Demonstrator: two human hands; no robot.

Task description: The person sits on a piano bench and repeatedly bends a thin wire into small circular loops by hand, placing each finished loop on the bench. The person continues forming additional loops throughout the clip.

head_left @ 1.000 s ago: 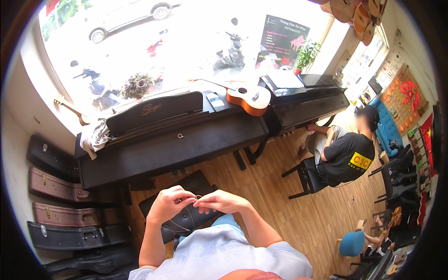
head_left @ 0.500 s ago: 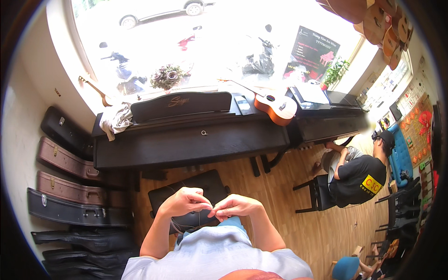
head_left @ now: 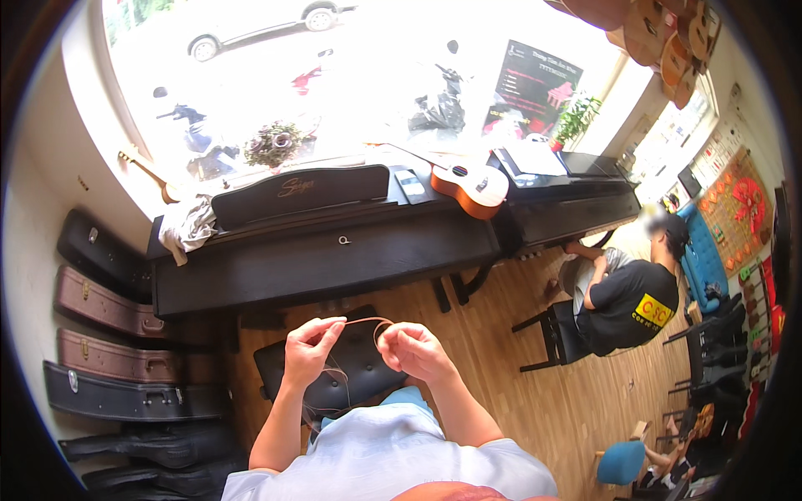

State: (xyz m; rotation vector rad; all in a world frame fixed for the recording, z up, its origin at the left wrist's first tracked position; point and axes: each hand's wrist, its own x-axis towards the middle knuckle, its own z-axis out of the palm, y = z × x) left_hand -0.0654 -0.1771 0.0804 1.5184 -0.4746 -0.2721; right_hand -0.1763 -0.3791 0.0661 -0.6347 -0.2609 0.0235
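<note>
My left hand (head_left: 311,349) pinches one end of a thin, copper-coloured string or wire (head_left: 365,320) between thumb and fingertips. The strand arches across to my right hand (head_left: 415,349), whose curled fingers hold it. Loose loops of thin strand hang below my left hand, over a black padded bench (head_left: 280,366). The bench stands beneath my hands, in front of a closed black piano (head_left: 317,272).
A second dark piano (head_left: 568,210) holds papers. A ukulele (head_left: 476,190), a phone and grey cloth rest on the first. A seated person (head_left: 628,309) in black is at right. Instrument cases (head_left: 109,288) line the left wall; guitars (head_left: 677,58) hang top right.
My hands have risen and moved slightly apart since half a second ago, stretching the strand into a visible arch. My right hand has turned, its fingers curled upward.
</note>
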